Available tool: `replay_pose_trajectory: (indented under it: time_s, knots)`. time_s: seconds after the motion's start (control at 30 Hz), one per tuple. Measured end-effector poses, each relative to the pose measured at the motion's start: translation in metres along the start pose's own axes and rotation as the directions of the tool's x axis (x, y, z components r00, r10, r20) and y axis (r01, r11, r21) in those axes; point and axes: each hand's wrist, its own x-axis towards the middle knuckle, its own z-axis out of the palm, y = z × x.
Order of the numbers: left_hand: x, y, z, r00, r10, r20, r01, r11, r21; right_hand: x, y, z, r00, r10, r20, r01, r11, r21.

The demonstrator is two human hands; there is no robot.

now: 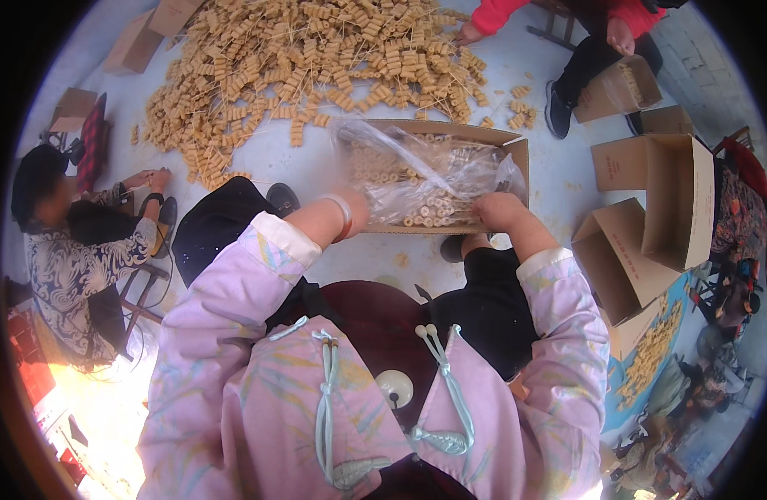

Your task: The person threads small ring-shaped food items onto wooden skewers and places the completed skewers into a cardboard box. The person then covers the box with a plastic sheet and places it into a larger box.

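Note:
In front of me is a long cardboard box (523,158) lined with a clear plastic bag (417,158). Through the plastic show several tan, ring-shaped pieces on thin sticks (433,212), lying in rows. My right hand (500,211) is closed at the box's near right side, gripping the plastic bag. At the near left end is my left hand (355,210), with a bangle on its wrist, beside the bag; its fingers are blurred and partly hidden, so their hold cannot be made out.
A large heap of skewered tan pieces (317,58) covers the floor beyond the box. Open cardboard boxes (621,258) stand to the right. One person (83,242) sits at the left, another in red (517,10) at the far right beside a carton (612,92).

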Motion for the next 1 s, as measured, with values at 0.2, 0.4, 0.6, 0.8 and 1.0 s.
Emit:
replay_pose_trajectory:
  time_s: [0.2, 0.4, 0.6, 0.8, 1.0]
  knots:
    - [-0.016, -0.017, -0.017, 0.435, -0.18, -0.882, -0.079, 0.968, -0.237, -0.014, -0.031, -0.034, 0.791, 0.068, -0.607, 0.148, 0.943, 0.298]
    - [-0.003, -0.077, -0.013, 0.337, -0.822, -0.46, -0.024, 0.481, -0.877, 0.038, -0.072, -0.049, 0.667, -0.074, -0.741, 0.113, 0.994, 0.003]
    - [0.005, -0.098, 0.004, 0.468, -0.851, -0.24, -0.353, 0.069, -0.933, 0.068, -0.056, -0.043, 0.729, -0.053, -0.683, 0.181, 0.976, 0.117]
    - [-0.037, -0.074, 0.003, 0.476, -0.441, -0.761, -0.294, 0.735, -0.611, 0.036, -0.027, -0.021, 0.814, -0.165, -0.556, 0.447, 0.79, 0.42]
    - [-0.051, -0.024, 0.005, 0.882, 0.078, -0.465, -0.143, 0.984, -0.106, 0.039, -0.027, 0.013, 0.937, -0.292, -0.192, 0.329, 0.921, 0.206]
